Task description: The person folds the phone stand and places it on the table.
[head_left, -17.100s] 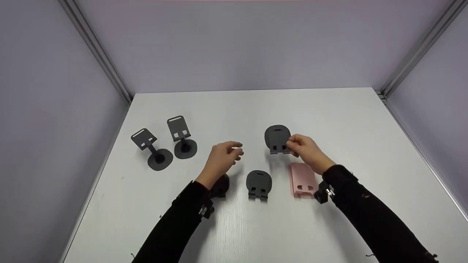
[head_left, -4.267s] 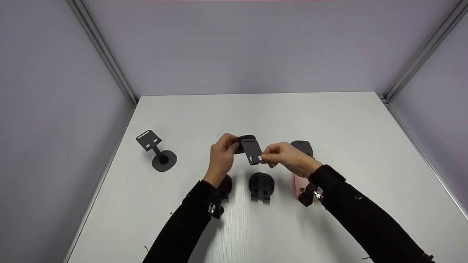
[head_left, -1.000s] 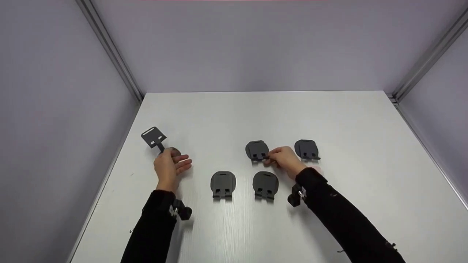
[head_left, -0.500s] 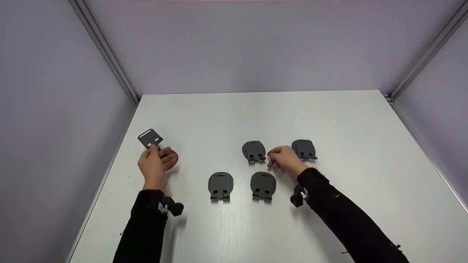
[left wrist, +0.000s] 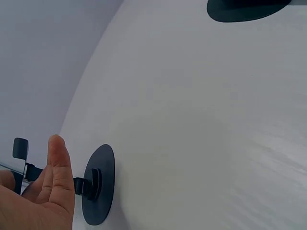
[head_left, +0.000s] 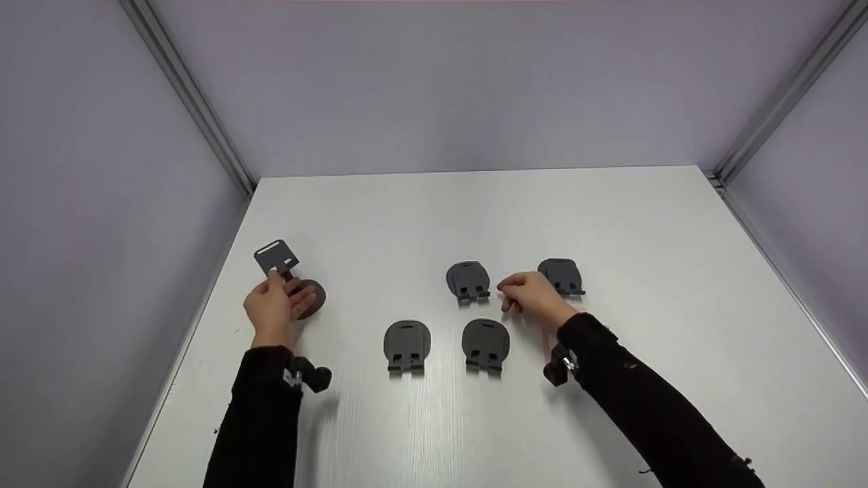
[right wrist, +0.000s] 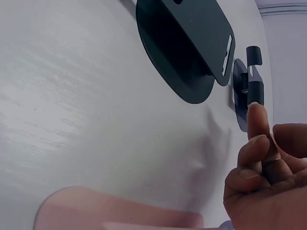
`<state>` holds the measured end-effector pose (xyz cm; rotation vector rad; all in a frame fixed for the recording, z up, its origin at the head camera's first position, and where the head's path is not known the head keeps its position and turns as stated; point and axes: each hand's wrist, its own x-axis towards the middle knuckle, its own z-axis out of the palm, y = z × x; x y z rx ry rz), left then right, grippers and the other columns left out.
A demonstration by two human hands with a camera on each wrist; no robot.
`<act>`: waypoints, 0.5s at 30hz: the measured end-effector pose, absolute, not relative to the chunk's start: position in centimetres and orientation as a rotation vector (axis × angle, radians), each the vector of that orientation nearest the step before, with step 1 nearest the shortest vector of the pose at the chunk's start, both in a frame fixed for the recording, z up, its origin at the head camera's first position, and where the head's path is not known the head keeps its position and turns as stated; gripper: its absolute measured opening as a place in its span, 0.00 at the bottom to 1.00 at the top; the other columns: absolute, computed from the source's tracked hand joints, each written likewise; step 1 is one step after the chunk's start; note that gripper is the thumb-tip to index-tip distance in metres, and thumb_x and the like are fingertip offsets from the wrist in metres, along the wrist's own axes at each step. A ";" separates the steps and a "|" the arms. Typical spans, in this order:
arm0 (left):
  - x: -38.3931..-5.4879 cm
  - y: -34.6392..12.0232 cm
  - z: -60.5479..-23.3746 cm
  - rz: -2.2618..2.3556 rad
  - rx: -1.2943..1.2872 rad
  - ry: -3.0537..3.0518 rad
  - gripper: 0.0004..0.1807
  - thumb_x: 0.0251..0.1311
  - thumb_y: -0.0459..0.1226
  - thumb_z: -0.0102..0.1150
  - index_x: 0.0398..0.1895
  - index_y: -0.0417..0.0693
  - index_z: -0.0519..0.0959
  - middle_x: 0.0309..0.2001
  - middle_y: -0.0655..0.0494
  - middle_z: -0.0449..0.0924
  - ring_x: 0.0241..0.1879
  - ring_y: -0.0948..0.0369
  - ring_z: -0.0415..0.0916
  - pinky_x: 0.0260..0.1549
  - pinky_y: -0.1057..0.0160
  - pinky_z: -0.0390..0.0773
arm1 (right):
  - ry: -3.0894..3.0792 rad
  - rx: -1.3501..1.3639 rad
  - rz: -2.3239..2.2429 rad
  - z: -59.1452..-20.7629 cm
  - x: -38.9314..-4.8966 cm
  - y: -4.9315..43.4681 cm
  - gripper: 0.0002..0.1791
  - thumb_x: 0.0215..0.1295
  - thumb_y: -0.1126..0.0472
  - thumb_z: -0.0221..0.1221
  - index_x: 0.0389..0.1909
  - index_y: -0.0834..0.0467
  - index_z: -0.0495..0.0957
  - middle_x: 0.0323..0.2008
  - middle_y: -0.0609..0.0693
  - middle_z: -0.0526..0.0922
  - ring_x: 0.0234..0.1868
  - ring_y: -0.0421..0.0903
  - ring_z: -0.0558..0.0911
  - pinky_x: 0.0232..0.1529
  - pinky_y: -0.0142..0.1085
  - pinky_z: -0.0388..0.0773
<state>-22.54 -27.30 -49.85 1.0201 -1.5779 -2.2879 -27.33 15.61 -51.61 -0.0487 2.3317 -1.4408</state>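
At the left of the head view, my left hand (head_left: 274, 308) holds an unfolded dark grey phone stand (head_left: 277, 256). Its thumb lies at the lower end of the stand's plate, and the fingers are around the stem. In the left wrist view the stand's round base (left wrist: 99, 184) shows beyond the fingers, close to the table. My right hand (head_left: 536, 298) is loosely curled with nothing in it, its fingertips just right of a folded phone stand (head_left: 468, 279). Another folded phone stand (head_left: 561, 274) lies behind that hand's knuckles.
Two more folded grey stands, a left one (head_left: 407, 342) and a right one (head_left: 485, 342), lie nearer the front of the white table (head_left: 380, 224). A pink stand (right wrist: 96, 211) is mostly hidden under the right wrist. Side walls border the table.
Earlier, both hands handled another stand, which now lies folded at mid-table. Since then my left hand has moved left and taken the last unfolded stand; my right hand has let go of the folded one.
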 end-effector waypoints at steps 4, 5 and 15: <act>-22.6 -27.7 -49.7 -2.317 1.042 -1.477 0.26 0.80 0.44 0.45 0.71 0.37 0.65 0.39 0.55 0.86 0.35 0.59 0.89 0.43 0.61 0.87 | 2.334 -0.085 -1.428 -51.3 -27.4 15.6 0.18 0.77 0.65 0.50 0.59 0.72 0.77 0.24 0.49 0.83 0.26 0.41 0.76 0.30 0.30 0.70; -22.6 -27.8 -49.6 -2.333 1.047 -1.446 0.24 0.80 0.43 0.45 0.69 0.37 0.66 0.36 0.55 0.87 0.35 0.58 0.89 0.43 0.60 0.87 | 2.340 -0.096 -1.422 -51.3 -27.4 15.5 0.18 0.77 0.65 0.50 0.59 0.72 0.77 0.24 0.49 0.83 0.27 0.42 0.76 0.30 0.31 0.71; -22.5 -27.6 -49.2 -2.388 1.055 -1.322 0.18 0.79 0.44 0.44 0.61 0.40 0.67 0.35 0.47 0.89 0.37 0.52 0.89 0.46 0.55 0.86 | 2.363 -0.157 -1.386 -51.0 -27.6 15.2 0.18 0.75 0.66 0.50 0.57 0.73 0.78 0.23 0.47 0.84 0.26 0.41 0.76 0.32 0.32 0.73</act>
